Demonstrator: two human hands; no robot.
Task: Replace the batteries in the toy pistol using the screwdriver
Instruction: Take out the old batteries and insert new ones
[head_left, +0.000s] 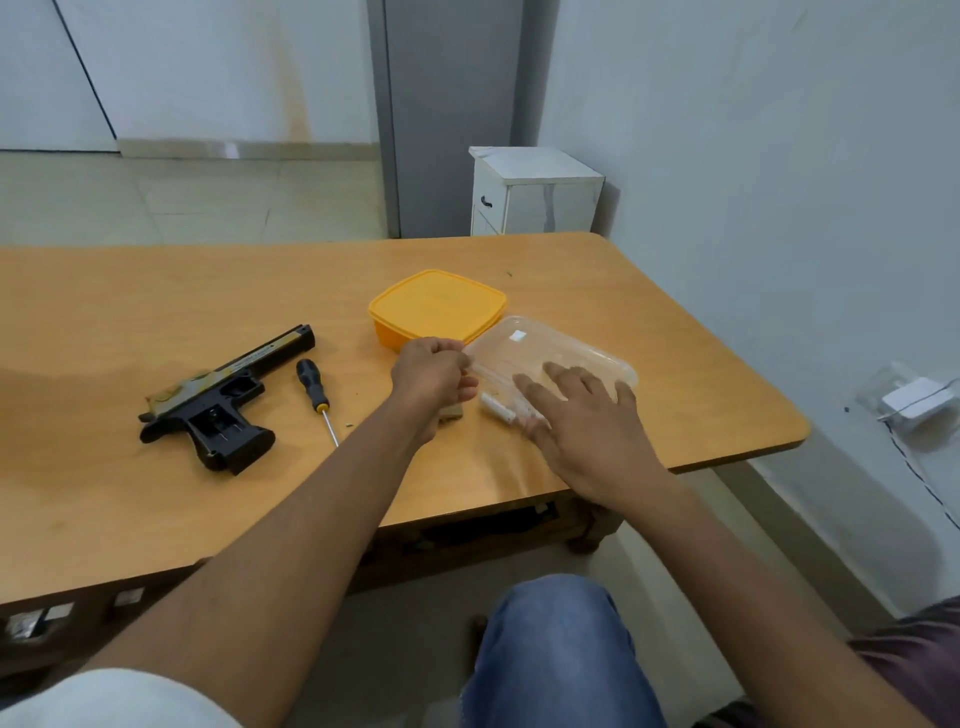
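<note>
Reaching: right hand (582, 415), fingers spread, is hovering just above white cylindrical batteries (497, 407) lying crosswise, nearer than left.
Left hand (434, 376): is pinching clear plastic container (566, 351) rim.
Pistol: black toy pistol (223, 402) is lying far left on bench (156, 312).

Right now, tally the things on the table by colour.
Black: 2, toy pistol and screwdriver
Yellow: 1, lidded box
Clear: 1, plastic container
White: 1, battery
Total: 5
</note>
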